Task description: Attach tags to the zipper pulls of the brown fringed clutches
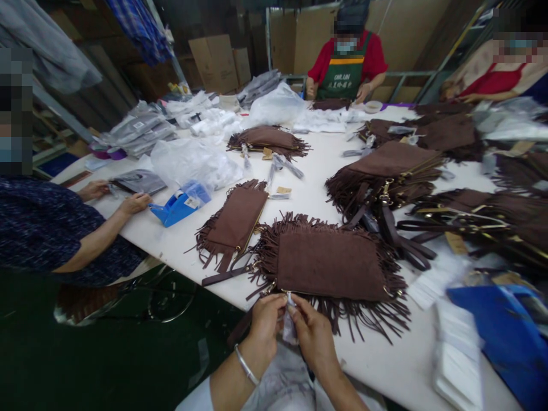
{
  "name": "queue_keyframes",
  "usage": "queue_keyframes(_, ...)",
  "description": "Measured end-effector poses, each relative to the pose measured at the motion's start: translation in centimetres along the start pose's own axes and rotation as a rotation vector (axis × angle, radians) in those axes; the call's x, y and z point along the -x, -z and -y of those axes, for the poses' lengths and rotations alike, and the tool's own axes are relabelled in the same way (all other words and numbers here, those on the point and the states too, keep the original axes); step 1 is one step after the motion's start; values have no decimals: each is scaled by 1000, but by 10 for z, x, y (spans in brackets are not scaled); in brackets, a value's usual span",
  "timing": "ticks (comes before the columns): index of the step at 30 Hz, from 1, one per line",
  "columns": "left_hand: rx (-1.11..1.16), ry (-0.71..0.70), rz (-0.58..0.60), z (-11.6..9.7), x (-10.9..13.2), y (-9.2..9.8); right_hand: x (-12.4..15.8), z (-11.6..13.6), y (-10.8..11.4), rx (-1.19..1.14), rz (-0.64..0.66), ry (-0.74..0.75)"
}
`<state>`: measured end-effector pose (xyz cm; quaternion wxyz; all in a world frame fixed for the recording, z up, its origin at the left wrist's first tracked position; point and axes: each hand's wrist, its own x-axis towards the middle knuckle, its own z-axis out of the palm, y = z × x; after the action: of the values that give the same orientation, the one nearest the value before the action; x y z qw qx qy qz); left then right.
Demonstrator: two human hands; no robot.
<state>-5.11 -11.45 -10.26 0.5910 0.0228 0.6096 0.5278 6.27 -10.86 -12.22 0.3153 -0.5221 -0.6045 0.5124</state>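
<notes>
A brown fringed bag [329, 262] lies flat on the table edge in front of me, its fringe spread around it. At its near left corner, my left hand [266, 321] and my right hand [314, 331] meet with fingers pinched. Between them hangs a small piece of clear plastic wrapping [290, 326], close to the bag's gold zipper end. What the plastic covers is hard to make out. A smaller brown fringed bag [237, 218] lies just beyond, to the left, with a dark strap [226, 276] beside it.
A blue tape dispenser [177, 206] stands left, near a co-worker's hands [135, 202]. More fringed bags [385, 171] are heaped at the right. White packets [458, 357] and a blue container [500, 337] sit at the near right. Plastic bags [194, 162] cover the far left; another person [346, 63] works opposite.
</notes>
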Motion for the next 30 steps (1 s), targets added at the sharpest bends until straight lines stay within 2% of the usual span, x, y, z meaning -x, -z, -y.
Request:
queue_keyframes(4, -40, 93, 84, -8, -3, 4, -2, -1, -1, -29, -4, -23)
queue_keyframes(10, -28, 299, 164, -19, -17, 11, -10, -2, -4, -545, 28, -304)
queue_keyframes(15, -51, 292, 234, -18, -19, 10, -10, 3, -2, -751, 86, -431)
queue_keyframes(22, -105, 171, 272, -18, -22, 7, -9, 2, -1, -865, 173, -461)
queue_keyframes(30, -62, 324, 408, -22, -36, 10, -11, 4, 3, -794, 151, -500)
